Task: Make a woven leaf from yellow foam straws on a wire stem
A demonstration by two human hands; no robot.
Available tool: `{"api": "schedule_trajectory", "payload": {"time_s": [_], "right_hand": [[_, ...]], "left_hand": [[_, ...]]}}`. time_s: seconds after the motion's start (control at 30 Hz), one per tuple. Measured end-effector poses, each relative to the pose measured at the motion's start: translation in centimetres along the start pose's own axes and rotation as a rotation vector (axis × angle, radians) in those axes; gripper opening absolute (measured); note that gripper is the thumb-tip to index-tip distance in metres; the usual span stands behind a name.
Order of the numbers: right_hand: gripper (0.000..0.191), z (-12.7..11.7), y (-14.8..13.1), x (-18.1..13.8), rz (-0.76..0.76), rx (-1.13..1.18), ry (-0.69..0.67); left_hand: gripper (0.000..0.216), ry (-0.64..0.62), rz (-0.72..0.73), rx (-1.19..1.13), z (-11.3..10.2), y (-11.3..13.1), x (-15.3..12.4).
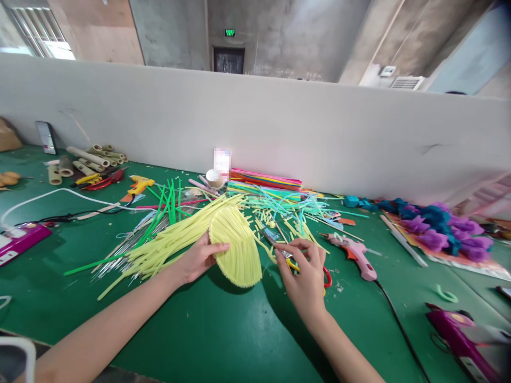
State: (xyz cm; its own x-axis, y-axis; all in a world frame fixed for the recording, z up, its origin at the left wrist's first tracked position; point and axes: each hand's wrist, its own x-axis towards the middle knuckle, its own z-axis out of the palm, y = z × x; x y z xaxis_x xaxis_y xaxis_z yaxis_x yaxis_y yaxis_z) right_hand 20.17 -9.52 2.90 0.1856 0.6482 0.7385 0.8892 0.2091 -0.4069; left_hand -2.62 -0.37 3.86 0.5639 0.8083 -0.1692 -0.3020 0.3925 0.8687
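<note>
My left hand (202, 258) grips a pale yellow leaf-shaped piece (237, 250) made of chenille stems laid side by side, its thumb resting on the front. My right hand (303, 271) has its fingers closed about the middle of a pair of scissors (327, 277) with red and yellow handles; the blades point away to the upper left. Between the two hands, a thin yellow strand runs from the piece's right side toward the scissors. Loose yellow chenille stems (167, 244) lie in a bundle behind my left hand.
Beyond my hands lie cut green stems (311, 205) and a colourful stem stack (265, 181). A pink glue gun (355, 252) with a cord lies right, a yellow one (139, 184) left. Purple and blue fluffy pieces (443, 226), bamboo tubes (93, 157) and a power strip (24, 242) flank them.
</note>
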Motion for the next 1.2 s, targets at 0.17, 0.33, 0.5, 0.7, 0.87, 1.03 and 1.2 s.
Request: {"api": "schedule_trajectory", "payload": {"time_s": [0.17,0.33,0.5,0.7,0.87,1.03,1.2], "right_hand": [[0.008,0.2,0.2,0.1,-0.105,-0.088,-0.049],[0.009,0.1,-0.3,0.1,-0.124,-0.072,-0.059],[0.010,0.1,-0.2,-0.1,-0.118,-0.053,-0.094],[0.011,-0.1,-0.4,-0.1,-0.043,0.061,-0.140],[0.021,-0.8,-0.6,0.3,0.496,0.426,-0.047],[0.036,-1.2,0.0,1.1,0.910,1.058,-0.109],[0.034,-1.3,-0.7,1.0,1.053,1.327,-0.675]], "left_hand": [[0.072,-0.009,-0.002,0.013,0.1,-0.1,-0.2],[0.059,-0.037,-0.007,0.044,0.2,-0.4,-0.2],[0.069,-0.056,0.002,0.054,0.2,-0.7,-0.3],[0.063,-0.046,0.005,0.076,0.0,-0.7,-0.4],[0.068,0.009,0.051,0.035,-0.4,0.1,0.0],[0.070,0.041,0.073,-0.133,-1.2,1.2,0.5],[0.057,-0.138,-0.073,-0.164,-1.2,1.3,0.2]]}}
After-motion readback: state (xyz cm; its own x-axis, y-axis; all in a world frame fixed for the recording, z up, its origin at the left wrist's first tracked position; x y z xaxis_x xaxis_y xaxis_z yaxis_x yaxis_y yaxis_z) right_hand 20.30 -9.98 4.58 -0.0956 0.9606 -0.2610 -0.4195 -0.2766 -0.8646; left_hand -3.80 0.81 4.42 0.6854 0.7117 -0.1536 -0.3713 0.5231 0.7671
